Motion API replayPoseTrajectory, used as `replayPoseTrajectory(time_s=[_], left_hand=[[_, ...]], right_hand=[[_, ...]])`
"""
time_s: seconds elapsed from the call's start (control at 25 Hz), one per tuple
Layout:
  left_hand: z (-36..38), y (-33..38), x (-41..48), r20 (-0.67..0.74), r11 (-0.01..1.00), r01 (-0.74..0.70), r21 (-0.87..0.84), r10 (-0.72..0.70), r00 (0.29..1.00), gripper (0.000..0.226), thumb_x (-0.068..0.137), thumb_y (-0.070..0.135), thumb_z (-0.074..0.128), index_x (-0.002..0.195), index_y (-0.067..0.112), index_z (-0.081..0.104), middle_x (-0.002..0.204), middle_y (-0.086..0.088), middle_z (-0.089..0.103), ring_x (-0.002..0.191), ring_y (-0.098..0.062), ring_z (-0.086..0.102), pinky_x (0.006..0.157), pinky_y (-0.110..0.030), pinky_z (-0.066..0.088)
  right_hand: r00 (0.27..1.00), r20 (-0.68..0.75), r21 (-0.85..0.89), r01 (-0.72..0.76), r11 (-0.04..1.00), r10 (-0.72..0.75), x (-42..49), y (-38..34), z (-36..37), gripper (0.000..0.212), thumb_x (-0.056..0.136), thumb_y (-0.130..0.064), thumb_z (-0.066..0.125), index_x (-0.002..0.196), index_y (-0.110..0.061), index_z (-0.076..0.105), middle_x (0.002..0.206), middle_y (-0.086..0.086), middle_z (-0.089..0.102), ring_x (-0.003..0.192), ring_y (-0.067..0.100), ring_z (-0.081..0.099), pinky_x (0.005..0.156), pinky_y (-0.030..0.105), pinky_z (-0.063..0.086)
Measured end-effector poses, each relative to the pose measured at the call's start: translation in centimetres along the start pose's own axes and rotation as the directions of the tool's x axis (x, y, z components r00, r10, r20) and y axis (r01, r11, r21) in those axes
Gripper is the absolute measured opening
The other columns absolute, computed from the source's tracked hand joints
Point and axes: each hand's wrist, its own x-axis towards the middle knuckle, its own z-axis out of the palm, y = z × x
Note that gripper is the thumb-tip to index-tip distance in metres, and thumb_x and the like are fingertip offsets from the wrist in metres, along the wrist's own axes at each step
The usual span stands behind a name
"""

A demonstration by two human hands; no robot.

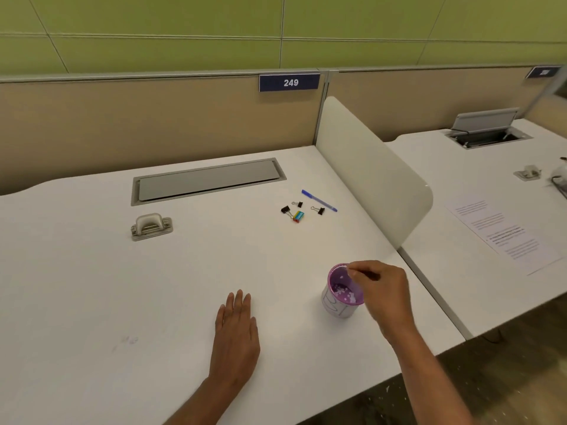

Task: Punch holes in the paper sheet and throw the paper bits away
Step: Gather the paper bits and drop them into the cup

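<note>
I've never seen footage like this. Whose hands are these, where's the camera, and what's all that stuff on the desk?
There is no machine here: a person works with bare hands, and the single picture comes from a camera worn on their head, looking down. The left hand lies flat on the white desk, holding nothing. The right hand hovers with fingertips pinched over the small purple-rimmed cup, which holds white paper bits; whether it pinches a bit is too small to tell. Farther back lie a grey metal hole punch, a blue pen, three black binder clips and a small colourful box. A printed paper sheet lies on the neighbouring desk.
</note>
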Motion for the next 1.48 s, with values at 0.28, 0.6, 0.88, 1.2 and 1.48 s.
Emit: replayPoseTrajectory(time_s=[0.28, 0.6, 0.88, 1.2, 1.48], left_hand=[[1.3, -0.8, -0.4, 0.003, 0.99, -0.041, 0.131, 0.041, 0.999, 0.063, 0.101, 0.035, 0.006, 0.151, 0.009, 0.034, 0.16, -0.009, 0.03, 0.151, -0.022, 0.019, 0.122, -0.036, 0.003], [1.6, -1.0, -0.3, 0.038, 0.984, -0.03, 0.176, 0.024, 0.999, 0.059, 0.102, 0.029, 0.012, 0.149, 0.005, 0.038, 0.158, -0.013, 0.035, 0.149, -0.027, 0.026, 0.121, -0.043, 0.014], [2.0, -1.4, -0.4, 0.04, 0.979, -0.055, 0.198, 0.048, 0.998, 0.052, 0.099, 0.02, 0.033, 0.148, 0.004, 0.039, 0.157, -0.016, 0.037, 0.148, -0.03, 0.028, 0.118, -0.048, 0.022], [-3.5, -3.5, -3.7, -0.099, 0.995, 0.06, -0.084, -0.068, 0.993, 0.053, 0.102, 0.017, 0.037, 0.154, 0.018, 0.028, 0.164, 0.005, 0.021, 0.153, -0.01, 0.007, 0.123, -0.034, 0.008], [-11.1, -15.1, -10.0, -0.241, 0.869, 0.489, 0.074, -0.46, 0.855, 0.077, 0.097, 0.051, 0.008, 0.151, 0.002, 0.03, 0.162, -0.015, 0.023, 0.152, -0.026, 0.015, 0.124, -0.042, 0.011]], right_hand=[[0.978, 0.149, -0.479, 0.2, 0.855, -0.146, 2.0, 2.1, 2.3, 0.021, 0.084, 0.006, 0.059, 0.087, -0.008, 0.075, 0.09, 0.006, 0.071, 0.086, 0.026, 0.065, 0.075, 0.036, 0.057], [0.976, 0.087, -0.521, 0.214, 0.826, -0.198, 2.1, 2.9, 2.7, 0.027, 0.085, 0.005, 0.057, 0.09, -0.012, 0.077, 0.089, 0.005, 0.073, 0.079, 0.022, 0.064, 0.072, 0.033, 0.056], [0.985, -0.082, -0.23, 0.129, 0.964, -0.152, 1.3, 2.7, 2.5, 0.021, 0.088, 0.001, 0.065, 0.089, -0.017, 0.076, 0.09, -0.003, 0.072, 0.087, 0.015, 0.067, 0.069, 0.015, 0.053], [0.977, 0.191, 0.469, -0.177, 0.865, 0.096, -6.7, 0.1, 10.9, 0.02, 0.08, 0.002, 0.077, 0.09, -0.015, 0.078, 0.091, 0.001, 0.079, 0.086, 0.009, 0.074, 0.074, 0.014, 0.056], [0.895, 0.43, 0.026, 0.113, 0.993, -0.113, -14.3, 1.1, 25.4, 0.03, 0.086, 0.009, 0.062, 0.101, -0.015, 0.071, 0.1, -0.007, 0.07, 0.095, 0.009, 0.066, 0.086, 0.025, 0.054]])
